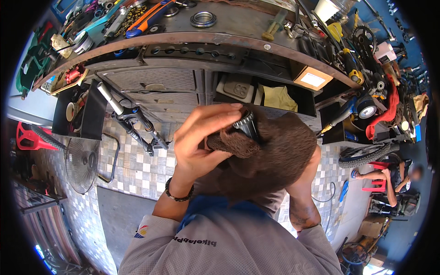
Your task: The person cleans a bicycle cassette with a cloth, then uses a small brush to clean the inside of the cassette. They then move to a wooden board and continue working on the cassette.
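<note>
A dark cylindrical metal part [248,124] with a ribbed, toothed silver rim pokes out of a brown cloth [279,151] in front of my chest. My left hand [197,133] is closed round a fold of this cloth, thumb below and fingers above, with the fingertips by the toothed rim. On the cloth's far right side is my right hand [314,158]. Only its edge and wrist show there; the cloth hides its fingers. How much of the metal part lies inside the cloth cannot be seen.
Ahead runs a metal workbench [243,39] holding a bearing ring [203,19] and many tools. Beneath it an open drawer [300,96] holds a yellow cloth. A suspension fork [133,117] stands at left, near a fan [82,165]. At far right a person [389,178] sits on a red chair.
</note>
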A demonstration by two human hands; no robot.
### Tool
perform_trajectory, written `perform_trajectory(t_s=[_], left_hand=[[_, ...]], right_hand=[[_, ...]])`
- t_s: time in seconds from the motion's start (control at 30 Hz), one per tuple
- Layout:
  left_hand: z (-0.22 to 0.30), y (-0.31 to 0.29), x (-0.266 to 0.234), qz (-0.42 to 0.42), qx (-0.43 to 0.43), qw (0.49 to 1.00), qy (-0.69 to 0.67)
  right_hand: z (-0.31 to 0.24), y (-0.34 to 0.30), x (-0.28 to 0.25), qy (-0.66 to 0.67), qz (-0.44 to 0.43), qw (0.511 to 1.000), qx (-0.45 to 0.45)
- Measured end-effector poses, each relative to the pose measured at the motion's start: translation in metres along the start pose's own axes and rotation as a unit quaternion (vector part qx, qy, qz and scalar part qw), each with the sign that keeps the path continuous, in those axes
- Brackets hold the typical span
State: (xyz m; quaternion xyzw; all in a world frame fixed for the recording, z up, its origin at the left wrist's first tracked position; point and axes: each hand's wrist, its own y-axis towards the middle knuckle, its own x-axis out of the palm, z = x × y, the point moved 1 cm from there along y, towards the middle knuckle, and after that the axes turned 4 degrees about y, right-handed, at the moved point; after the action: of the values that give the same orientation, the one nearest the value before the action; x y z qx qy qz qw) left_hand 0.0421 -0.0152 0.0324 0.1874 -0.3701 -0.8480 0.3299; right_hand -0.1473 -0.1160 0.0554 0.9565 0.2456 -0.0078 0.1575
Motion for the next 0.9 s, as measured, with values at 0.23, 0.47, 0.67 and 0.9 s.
perform_trajectory(t_s=[0.23, 0.47, 0.67, 0.9], left_hand=[[0.007, -0.001, 0.007, 0.027, 0.106, 0.985, 0.133], [0.003, 0.000, -0.009, 0.035, 0.075, 0.989, 0.119], [0.001, -0.002, 0.001, 0.035, -0.087, 0.991, -0.091], [-0.001, 0.002, -0.015, -0.109, -0.056, 0.992, 0.003]], right_hand=[[-0.024, 0.004, 0.013, -0.161, -0.086, 0.974, -0.131], [-0.011, 0.001, 0.012, -0.130, -0.190, 0.964, -0.135], [0.003, 0.003, 0.003, -0.049, -0.001, 0.994, -0.097], [-0.004, 0.029, -0.016, -0.258, -0.227, 0.878, -0.335]])
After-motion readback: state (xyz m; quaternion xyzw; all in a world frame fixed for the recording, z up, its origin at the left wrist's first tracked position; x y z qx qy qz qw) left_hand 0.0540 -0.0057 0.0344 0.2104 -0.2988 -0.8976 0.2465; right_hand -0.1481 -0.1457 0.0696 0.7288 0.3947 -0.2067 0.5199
